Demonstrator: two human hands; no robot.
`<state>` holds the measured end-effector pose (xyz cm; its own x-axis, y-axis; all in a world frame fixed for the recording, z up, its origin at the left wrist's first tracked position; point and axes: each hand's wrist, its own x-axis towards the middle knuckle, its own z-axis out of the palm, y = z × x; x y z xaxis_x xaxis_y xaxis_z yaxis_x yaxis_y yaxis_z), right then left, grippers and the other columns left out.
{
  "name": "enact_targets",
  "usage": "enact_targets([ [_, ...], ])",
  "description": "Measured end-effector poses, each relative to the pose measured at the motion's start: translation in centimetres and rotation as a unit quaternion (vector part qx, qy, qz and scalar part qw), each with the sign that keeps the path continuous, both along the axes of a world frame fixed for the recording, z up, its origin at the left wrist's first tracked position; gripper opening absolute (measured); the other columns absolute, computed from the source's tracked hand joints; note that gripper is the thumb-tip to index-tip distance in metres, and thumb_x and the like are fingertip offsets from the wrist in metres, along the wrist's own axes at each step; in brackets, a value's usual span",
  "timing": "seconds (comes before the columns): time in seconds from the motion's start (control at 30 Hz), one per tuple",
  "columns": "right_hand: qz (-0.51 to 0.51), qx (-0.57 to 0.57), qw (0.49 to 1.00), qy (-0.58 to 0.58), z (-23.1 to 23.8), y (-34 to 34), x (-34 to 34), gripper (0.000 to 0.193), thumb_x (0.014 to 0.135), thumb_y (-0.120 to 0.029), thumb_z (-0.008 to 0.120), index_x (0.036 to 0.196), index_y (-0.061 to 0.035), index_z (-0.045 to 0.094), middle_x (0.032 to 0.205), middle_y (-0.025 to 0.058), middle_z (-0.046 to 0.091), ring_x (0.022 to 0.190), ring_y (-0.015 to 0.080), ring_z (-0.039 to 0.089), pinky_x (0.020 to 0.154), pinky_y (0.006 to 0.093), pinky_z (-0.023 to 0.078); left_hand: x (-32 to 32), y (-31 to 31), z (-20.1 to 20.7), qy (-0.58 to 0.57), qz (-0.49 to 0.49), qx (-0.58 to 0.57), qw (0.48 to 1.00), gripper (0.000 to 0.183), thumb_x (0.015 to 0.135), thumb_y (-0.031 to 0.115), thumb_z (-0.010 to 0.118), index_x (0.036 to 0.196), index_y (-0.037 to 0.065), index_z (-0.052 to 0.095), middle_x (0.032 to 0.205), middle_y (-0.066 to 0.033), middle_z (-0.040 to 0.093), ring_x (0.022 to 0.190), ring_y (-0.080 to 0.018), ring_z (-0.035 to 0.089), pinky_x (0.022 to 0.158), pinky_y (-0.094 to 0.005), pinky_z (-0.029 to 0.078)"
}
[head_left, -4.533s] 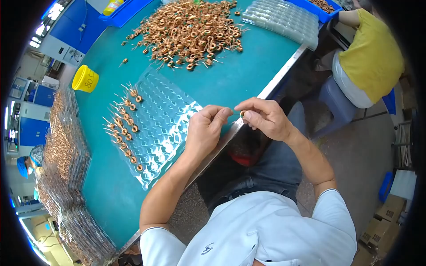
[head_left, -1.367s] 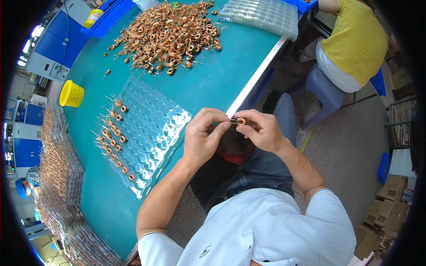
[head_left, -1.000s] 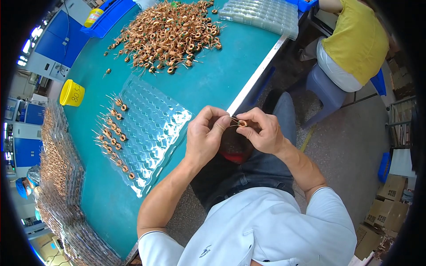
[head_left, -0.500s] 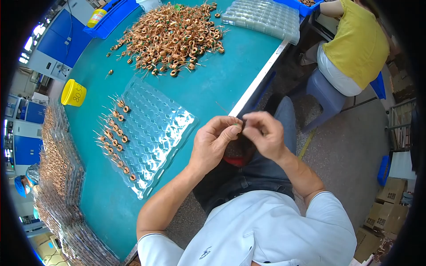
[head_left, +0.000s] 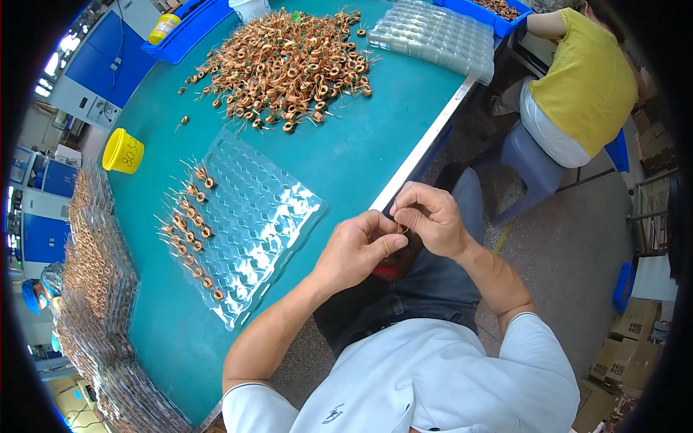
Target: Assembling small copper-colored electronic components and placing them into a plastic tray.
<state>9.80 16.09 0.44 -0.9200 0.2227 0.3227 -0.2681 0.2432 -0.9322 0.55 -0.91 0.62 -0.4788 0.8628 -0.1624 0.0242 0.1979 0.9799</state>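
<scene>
My left hand (head_left: 355, 249) and my right hand (head_left: 434, 221) meet just off the table's near edge, above my lap. Between their fingertips is a small copper-wire coil (head_left: 401, 228), mostly hidden by the fingers. The left thumb and fingers pinch toward it. My right thumb and index finger close on its thin wire end. On the table to the left lies a clear plastic tray (head_left: 253, 216) with moulded pockets. Several ring coils (head_left: 206, 232) with upright wire leads stand in rows along its left side.
A big heap of ring coils (head_left: 289, 68) covers the far part of the green table (head_left: 166, 317). Stacked empty trays (head_left: 433, 36), a yellow bucket (head_left: 123, 151) and blue bins (head_left: 189, 32) stand around it. Filled trays (head_left: 101, 289) pile up left. Another person (head_left: 585, 79) sits at right.
My hands have turned and shifted slightly lower. The coil now shows its copper wire between the fingertips, where a green spot showed before. The view has tilted a little.
</scene>
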Motion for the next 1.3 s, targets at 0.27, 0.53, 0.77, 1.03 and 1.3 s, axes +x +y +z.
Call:
enact_targets([
  [0.27,-0.077,-0.227,0.970,0.028,0.9,2.1,-5.8,0.013,0.096,-0.013,0.061,0.092,-0.0006,0.062,0.072,0.0010,0.058,0.055,0.0051,0.050,0.048,0.0202,0.041,0.1,-0.7,0.5,-0.054,0.071,0.018,0.996,0.020,0.090,0.017,0.072,0.094,-0.001,0.065,0.077,-0.0026,0.065,0.069,-0.0081,0.059,0.062,-0.0246,0.049],
  [0.53,-0.148,0.426,0.893,-0.007,-1.3,9.6,-19.0,0.030,0.083,-0.016,0.069,0.111,-0.0076,0.066,0.108,0.0159,0.065,0.103,0.0329,0.061,0.090,0.0407,0.048,-3.3,-8.2,4.9,0.181,0.195,0.005,0.964,0.017,0.089,0.008,0.071,0.100,0.001,0.060,0.090,-0.0055,0.067,0.079,-0.0100,0.062,0.073,-0.0258,0.052],
  [0.77,-0.120,0.367,0.920,-0.066,-0.5,8.4,-18.6,0.022,0.087,-0.021,0.068,0.102,-0.0055,0.064,0.091,0.0132,0.063,0.084,0.0299,0.063,0.076,0.0391,0.049,-9.9,-20.8,4.8,0.374,0.490,-0.159,0.771,0.009,0.077,0.008,0.078,0.083,0.004,0.073,0.085,-0.0042,0.059,0.075,-0.0128,0.056,0.064,-0.0270,0.047],
  [1.03,-0.113,0.178,0.973,-0.098,1.5,8.0,-14.5,0.026,0.098,-0.022,0.052,0.112,-0.0046,0.065,0.082,0.0047,0.060,0.071,0.0143,0.060,0.065,0.0297,0.050,-10.9,-20.8,5.1,0.344,0.422,-0.347,0.763,0.016,0.082,0.017,0.069,0.081,0.002,0.075,0.073,-0.0099,0.071,0.065,-0.0175,0.067,0.061,-0.0321,0.051],
  [1.3,0.028,-0.028,0.994,-0.098,1.0,1.2,-6.7,0.017,0.092,-0.011,0.066,0.104,0.0002,0.061,0.079,0.0038,0.065,0.060,0.0083,0.061,0.055,0.0225,0.050,-5.3,-11.5,5.1,0.434,0.329,-0.091,0.834,0.036,0.077,0.004,0.078,0.111,0.003,0.065,0.092,-0.0101,0.063,0.075,-0.0173,0.061,0.059,-0.0301,0.047],
])
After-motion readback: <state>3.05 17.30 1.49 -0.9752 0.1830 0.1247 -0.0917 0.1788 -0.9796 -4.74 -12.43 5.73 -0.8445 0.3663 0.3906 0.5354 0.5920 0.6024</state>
